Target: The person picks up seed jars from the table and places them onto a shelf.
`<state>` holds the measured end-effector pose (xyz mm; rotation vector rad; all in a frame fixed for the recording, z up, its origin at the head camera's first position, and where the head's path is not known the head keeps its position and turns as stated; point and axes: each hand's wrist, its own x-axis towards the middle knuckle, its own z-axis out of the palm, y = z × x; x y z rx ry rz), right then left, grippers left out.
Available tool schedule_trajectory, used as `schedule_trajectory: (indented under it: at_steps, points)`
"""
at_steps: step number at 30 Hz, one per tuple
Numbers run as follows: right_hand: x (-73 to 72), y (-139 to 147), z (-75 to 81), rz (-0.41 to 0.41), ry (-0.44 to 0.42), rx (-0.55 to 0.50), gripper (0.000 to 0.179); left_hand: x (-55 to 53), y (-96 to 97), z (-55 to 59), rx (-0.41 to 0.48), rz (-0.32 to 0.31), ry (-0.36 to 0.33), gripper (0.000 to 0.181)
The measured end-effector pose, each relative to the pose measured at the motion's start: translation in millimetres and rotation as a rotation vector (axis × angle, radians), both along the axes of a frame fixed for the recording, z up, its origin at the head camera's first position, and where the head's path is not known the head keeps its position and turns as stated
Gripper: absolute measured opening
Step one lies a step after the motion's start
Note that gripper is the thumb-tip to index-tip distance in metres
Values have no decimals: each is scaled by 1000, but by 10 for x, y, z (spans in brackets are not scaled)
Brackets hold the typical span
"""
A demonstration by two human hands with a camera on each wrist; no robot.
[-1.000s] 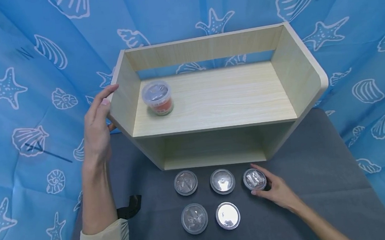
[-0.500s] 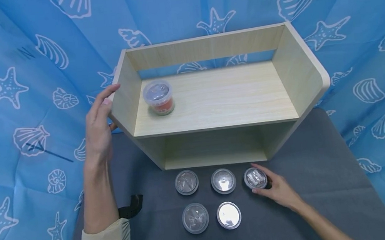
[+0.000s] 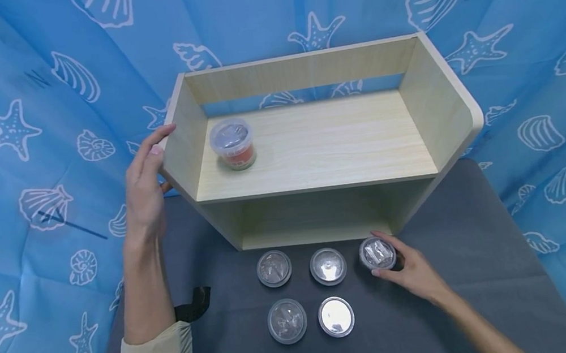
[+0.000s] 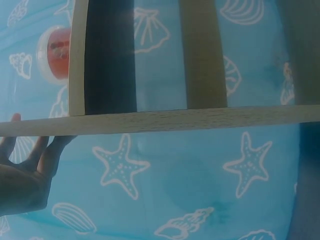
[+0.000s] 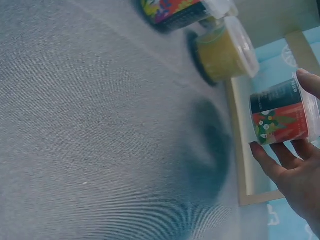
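My left hand (image 3: 143,193) grips the edge of the left side panel of a pale wooden two-tier shelf (image 3: 321,144). In the left wrist view its fingers wrap that board. Low at the right, my right hand (image 3: 415,272) holds a lidded plastic tub (image 3: 377,253) between thumb and fingers. The right wrist view shows this tub (image 5: 280,112) with a red and dark green label, lifted off the tabletop with its shadow apart from it. Another lidded tub (image 3: 232,144), reddish, stands on the upper board at the left end.
Several lidded tubs stand before the shelf, among them one at front left (image 3: 287,321) and one at front right (image 3: 336,317). A yellowish tub (image 5: 222,55) shows in the right wrist view. A dark cloth (image 3: 481,271) covers the table; a blue shell-patterned curtain (image 3: 257,20) hangs behind.
My right hand has lifted the tub from the table and shifted it slightly toward the shelf. The left hand keeps its grip on the side panel.
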<state>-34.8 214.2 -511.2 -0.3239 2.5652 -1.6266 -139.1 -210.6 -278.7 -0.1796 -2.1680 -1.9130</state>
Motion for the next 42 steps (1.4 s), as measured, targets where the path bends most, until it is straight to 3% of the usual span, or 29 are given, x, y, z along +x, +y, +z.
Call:
schedule_trajectory:
  at_steps: [11, 29, 42]
  points:
    - [-28, -8, 244, 37, 102, -63, 79, 4, 9, 6, 7, 3, -8, 40]
    - [-112, -87, 872, 117, 296, -65, 86, 10, 12, 1, 13, 7, -8, 40]
    - [-143, -83, 1098, 158, 297, -31, 84, 7, 13, 1, 8, 18, -14, 40]
